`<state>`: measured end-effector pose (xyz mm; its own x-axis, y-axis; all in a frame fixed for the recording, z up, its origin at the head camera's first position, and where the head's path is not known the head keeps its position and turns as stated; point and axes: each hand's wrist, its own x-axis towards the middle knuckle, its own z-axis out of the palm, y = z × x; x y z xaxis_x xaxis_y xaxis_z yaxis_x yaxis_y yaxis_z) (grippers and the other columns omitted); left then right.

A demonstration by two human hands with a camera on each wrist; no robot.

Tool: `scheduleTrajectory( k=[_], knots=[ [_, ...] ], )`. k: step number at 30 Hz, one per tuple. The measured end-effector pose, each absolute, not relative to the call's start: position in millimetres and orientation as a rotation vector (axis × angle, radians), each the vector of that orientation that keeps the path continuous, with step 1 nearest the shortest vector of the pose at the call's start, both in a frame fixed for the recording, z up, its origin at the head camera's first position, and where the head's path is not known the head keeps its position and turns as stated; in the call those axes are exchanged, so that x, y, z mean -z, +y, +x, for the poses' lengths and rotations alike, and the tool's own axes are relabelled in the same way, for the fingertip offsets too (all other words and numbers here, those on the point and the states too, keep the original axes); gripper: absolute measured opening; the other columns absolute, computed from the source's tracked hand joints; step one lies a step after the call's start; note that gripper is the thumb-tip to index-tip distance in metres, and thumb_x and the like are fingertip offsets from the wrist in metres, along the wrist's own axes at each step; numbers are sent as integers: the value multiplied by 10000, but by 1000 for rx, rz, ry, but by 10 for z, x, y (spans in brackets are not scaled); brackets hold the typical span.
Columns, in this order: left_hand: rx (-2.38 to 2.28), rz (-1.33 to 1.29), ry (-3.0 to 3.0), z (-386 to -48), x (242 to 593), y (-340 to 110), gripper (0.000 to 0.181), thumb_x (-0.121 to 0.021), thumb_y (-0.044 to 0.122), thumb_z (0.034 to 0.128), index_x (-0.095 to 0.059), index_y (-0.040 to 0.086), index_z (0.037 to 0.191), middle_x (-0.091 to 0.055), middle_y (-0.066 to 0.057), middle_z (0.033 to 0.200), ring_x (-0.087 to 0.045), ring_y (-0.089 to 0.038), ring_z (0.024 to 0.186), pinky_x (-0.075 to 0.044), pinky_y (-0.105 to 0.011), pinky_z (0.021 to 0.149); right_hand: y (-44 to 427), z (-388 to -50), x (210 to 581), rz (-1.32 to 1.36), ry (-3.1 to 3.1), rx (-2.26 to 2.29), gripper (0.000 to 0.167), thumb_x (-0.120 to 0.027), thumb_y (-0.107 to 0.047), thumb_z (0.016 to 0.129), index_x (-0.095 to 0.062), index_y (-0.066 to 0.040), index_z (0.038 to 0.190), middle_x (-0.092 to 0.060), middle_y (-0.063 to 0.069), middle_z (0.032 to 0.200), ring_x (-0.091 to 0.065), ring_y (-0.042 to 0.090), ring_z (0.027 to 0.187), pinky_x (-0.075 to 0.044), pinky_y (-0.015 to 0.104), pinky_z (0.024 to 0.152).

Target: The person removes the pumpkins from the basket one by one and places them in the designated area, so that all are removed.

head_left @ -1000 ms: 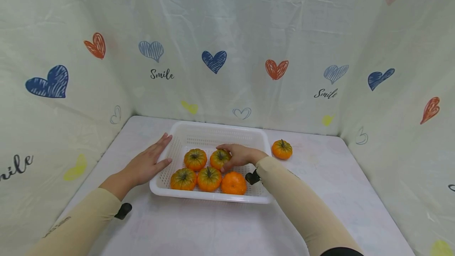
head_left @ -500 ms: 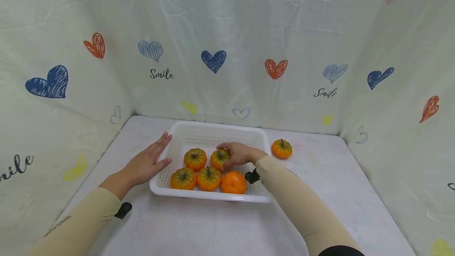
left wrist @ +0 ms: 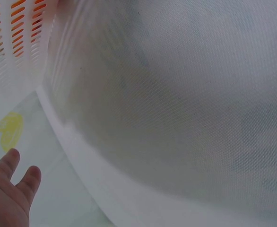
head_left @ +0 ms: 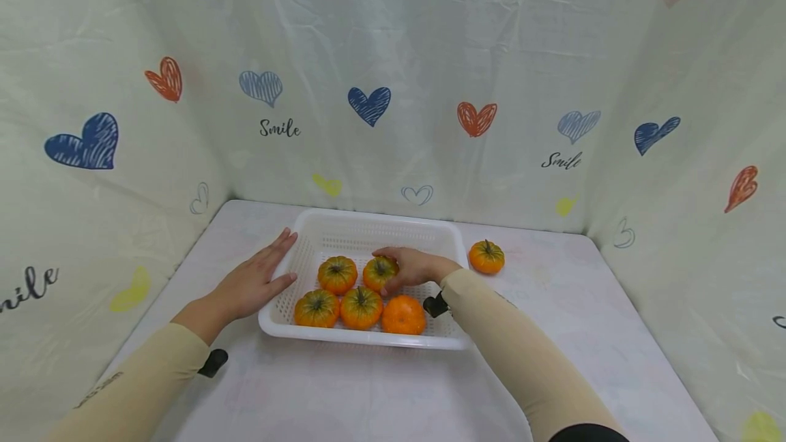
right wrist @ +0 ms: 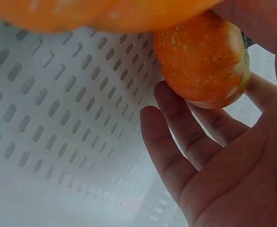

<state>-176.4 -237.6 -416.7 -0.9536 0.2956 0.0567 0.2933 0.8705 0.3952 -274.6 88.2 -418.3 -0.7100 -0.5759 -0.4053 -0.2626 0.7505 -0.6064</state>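
Note:
A white perforated plastic basket [head_left: 368, 341] holds several small orange pumpkins, most with green-streaked tops. Inside it, my right hand [head_left: 419, 267] grips one pumpkin [head_left: 379, 273] at the back right of the group. The right wrist view shows thumb and fingers curved around that pumpkin [right wrist: 202, 61], with two other fingers spread near the basket floor. My left hand [head_left: 253, 284] lies with straight fingers against the basket's left rim. In the left wrist view, part of the left hand [left wrist: 8, 189] shows beside the basket wall [left wrist: 20, 61]; its contact point is out of sight.
One more pumpkin [head_left: 487, 257] sits on the white-covered table [head_left: 368, 394], right of the basket. A whitish curtain [head_left: 417, 53] printed with hearts encloses the table at the back and sides. In front of the gripped pumpkin lies a plain orange one [head_left: 403, 316].

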Motion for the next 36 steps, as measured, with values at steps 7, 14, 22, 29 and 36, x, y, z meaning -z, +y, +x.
scheduleTrajectory(
  k=[7, 14, 22, 29, 36],
  knots=[
    [-651, 462, 3026, -1748, 4142, -2364, 766, -535, 383, 1010, -131, 125, 1608, -80, -152, 1658, -214, -441, 1455, -248, -645, 1110, 880, -2739, 4151, -628, 2391, 681, 793, -852, -281, 793, -471, -246, 1488, -500, 26, 1447, -499, 205, 1207, -401, 439, 1087],
    [-641, 460, 3026, -1739, 4129, -2360, 762, -537, 378, 1011, -141, 114, 1606, -85, -152, 1657, -219, -438, 1454, -252, -643, 1109, 910, -2782, 4113, -680, 2450, 693, 778, -835, -277, 782, -488, -213, 1475, -537, 27, 1416, -519, 206, 1187, -405, 444, 1081],
    [-633, 463, 3027, -1738, 4126, -2360, 761, -535, 379, 1010, -138, 122, 1607, -84, -150, 1658, -215, -437, 1455, -250, -648, 1108, 1028, -2820, 3927, -701, 2479, 792, 805, -832, -291, 800, -448, -196, 1502, -527, 40, 1413, -529, 204, 1170, -447, 411, 1044],
    [-642, 458, 3026, -1734, 4118, -2358, 762, -530, 385, 1012, -129, 134, 1609, -79, -145, 1659, -215, -439, 1455, -246, -653, 1107, 1282, -2828, 3638, -737, 2467, 970, 815, -821, -270, 824, -405, -187, 1521, -545, 40, 1344, -556, 213, 1113, -508, 354, 966],
    [-647, 468, 3027, -1732, 4117, -2361, 755, -526, 381, 1015, -136, 123, 1607, -80, -147, 1659, -216, -439, 1455, -249, -646, 1111, 1766, -2834, 3425, -677, 2545, 1112, 794, -807, -301, 838, -399, -231, 1516, -533, 58, 1329, -523, 279, 1132, -517, 414, 953]
  ],
)
